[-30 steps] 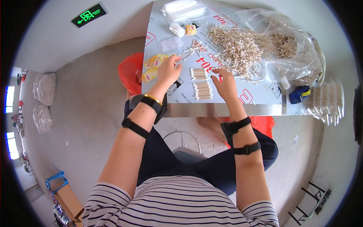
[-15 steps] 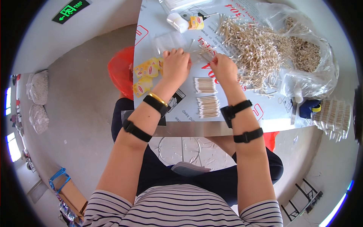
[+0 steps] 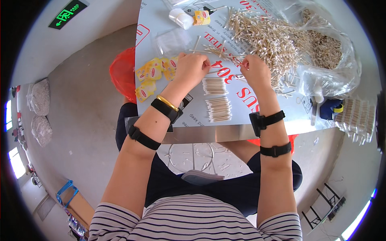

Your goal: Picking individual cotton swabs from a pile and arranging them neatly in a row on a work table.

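Note:
Two neat rows of cotton swabs, a far row (image 3: 214, 86) and a near row (image 3: 219, 109), lie on the film-covered metal table (image 3: 193, 124). Just beyond the far row, my left hand (image 3: 194, 69) is closed, and a thin cotton swab shows at its fingertips. My right hand (image 3: 256, 73) is pinched at the left edge of a big loose pile of cotton swabs (image 3: 267, 42); a swab pokes out by its fingers. A few stray swabs (image 3: 217, 51) lie between the hands and the pile. The fingers partly hide what they hold.
Yellow printed cards (image 3: 152, 72) and clear plastic bags (image 3: 173, 41) lie left. A small yellow box (image 3: 202, 17) stands beside a white roll (image 3: 181, 18). At right are a large clear bag of swabs (image 3: 325, 50), a tape dispenser (image 3: 331, 109) and packed swabs (image 3: 356, 120). A red bag (image 3: 122, 74) hangs left.
My right hand has moved right, away from my left hand, to the pile's edge. My left hand has shifted slightly nearer the far row. The whole view has shifted a little.

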Demonstrator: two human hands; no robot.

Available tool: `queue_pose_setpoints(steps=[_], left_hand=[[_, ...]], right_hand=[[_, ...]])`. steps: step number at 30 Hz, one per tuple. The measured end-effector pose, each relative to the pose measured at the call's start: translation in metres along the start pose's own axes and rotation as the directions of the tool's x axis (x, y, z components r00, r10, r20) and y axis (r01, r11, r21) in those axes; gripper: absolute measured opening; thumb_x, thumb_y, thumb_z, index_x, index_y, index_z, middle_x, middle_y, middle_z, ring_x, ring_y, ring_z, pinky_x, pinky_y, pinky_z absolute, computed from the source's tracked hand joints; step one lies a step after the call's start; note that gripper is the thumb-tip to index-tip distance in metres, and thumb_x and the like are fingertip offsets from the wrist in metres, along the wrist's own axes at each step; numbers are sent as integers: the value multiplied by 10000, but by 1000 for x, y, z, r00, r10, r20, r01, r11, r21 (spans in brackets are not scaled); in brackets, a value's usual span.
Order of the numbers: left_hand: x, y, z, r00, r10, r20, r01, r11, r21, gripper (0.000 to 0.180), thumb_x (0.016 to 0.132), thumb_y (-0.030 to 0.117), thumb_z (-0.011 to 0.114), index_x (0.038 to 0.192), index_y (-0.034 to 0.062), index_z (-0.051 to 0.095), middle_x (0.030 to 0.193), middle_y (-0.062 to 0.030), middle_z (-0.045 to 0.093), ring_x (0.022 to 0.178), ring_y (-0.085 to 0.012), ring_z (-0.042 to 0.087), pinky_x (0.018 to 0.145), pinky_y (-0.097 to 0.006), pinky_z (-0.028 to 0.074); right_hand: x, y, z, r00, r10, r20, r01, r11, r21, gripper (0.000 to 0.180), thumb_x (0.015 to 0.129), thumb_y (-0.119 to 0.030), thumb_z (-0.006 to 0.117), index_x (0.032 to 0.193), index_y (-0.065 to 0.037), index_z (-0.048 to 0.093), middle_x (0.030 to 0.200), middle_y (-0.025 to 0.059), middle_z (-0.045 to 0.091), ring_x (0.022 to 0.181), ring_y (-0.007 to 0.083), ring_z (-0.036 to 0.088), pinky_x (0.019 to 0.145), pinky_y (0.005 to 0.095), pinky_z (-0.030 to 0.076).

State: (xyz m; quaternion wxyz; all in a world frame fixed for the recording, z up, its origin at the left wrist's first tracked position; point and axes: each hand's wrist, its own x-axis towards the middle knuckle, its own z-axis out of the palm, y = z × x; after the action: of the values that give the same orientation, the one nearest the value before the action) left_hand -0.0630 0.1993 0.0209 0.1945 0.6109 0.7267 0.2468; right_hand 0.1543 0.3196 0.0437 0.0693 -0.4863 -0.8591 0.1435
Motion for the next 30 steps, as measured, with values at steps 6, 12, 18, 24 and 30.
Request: queue_pose_setpoints(steps=[6, 12, 18, 24, 30], left_hand=[[-6, -3, 2, 999, 12, -43, -14, 999, -53, 34, 885, 160, 752, 899, 131, 762, 865, -10, 719, 889, -208, 682, 902, -413, 398], [-21, -1, 0, 988, 79, -137, -90, 993, -80, 53, 880, 119, 732, 913, 155, 754, 921, -7, 680, 988, -226, 645, 903, -427, 405], [-5, -25, -19, 934, 71, -351, -32, 993, 115, 162, 850, 156, 774, 1006, 168, 732, 1007, -14, 644, 1008, -258, 615, 910, -438, 407], [31, -34, -14, 956, 31, -293, 62, 951, 302, 233, 831, 266, 817, 1020, 171, 721, 1050, -8, 634, 1029, -257, 604, 949, -438, 379], [29, -39, -18, 982, 15, -189, 57, 926, 372, 126, 810, 252, 810, 842, 158, 734, 948, 0, 643, 1015, -240, 599, 922, -427, 370]], right_hand=[[-4, 6, -23, 989, 122, 79, -133, 979, 157, 132, 832, -174, 720, 904, -67, 697, 952, 118, 728, 883, 332, 719, 753, 460, 553], [8, -34, 13, 933, -361, -1, 354, 915, 192, 75, 861, -147, 723, 894, -86, 696, 916, 87, 691, 906, 293, 686, 856, 431, 530], [9, -49, 26, 874, -484, -40, 486, 870, 82, 56, 880, -110, 711, 930, -134, 717, 988, 50, 636, 1014, 262, 625, 909, 423, 511], [14, -50, 28, 905, -407, -120, 418, 904, 85, 151, 843, -108, 762, 984, -152, 729, 1009, 54, 615, 1028, 287, 601, 941, 435, 499], [35, -46, 39, 934, -302, -191, 323, 942, 90, 151, 836, -136, 780, 976, -139, 724, 1013, 76, 613, 1025, 304, 597, 916, 437, 502]])
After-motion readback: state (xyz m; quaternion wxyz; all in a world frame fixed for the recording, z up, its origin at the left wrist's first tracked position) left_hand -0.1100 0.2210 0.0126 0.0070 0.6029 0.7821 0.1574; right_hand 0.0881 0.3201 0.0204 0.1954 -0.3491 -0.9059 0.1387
